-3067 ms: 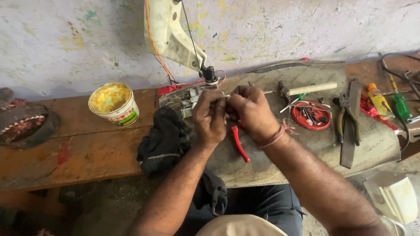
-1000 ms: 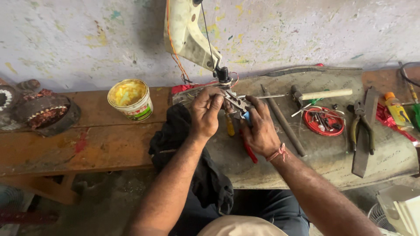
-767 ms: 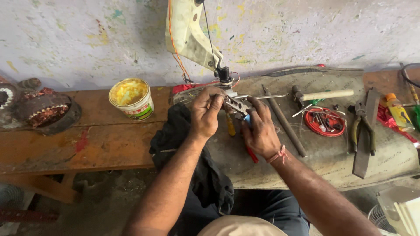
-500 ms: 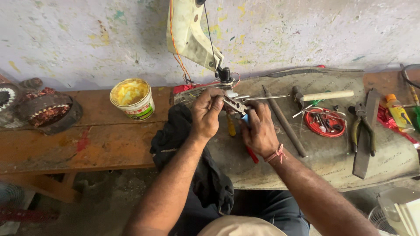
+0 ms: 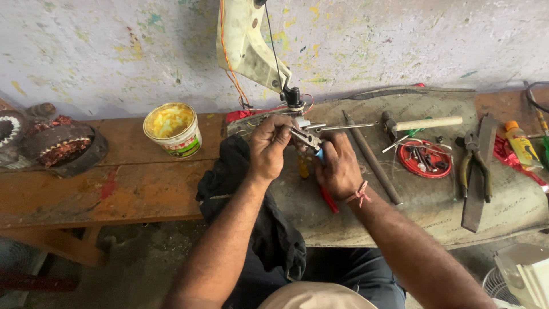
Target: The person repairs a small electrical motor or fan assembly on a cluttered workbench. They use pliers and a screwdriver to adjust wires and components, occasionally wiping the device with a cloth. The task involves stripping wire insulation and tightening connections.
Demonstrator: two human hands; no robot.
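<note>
The right hand grips the pliers by their blue handles, jaws pointed at a small metal part at the far middle of the bench. The left hand pinches that part, apparently to steady it. Hammer and red lid of bits lie right, within reach; the yellow tub stands left.
</note>
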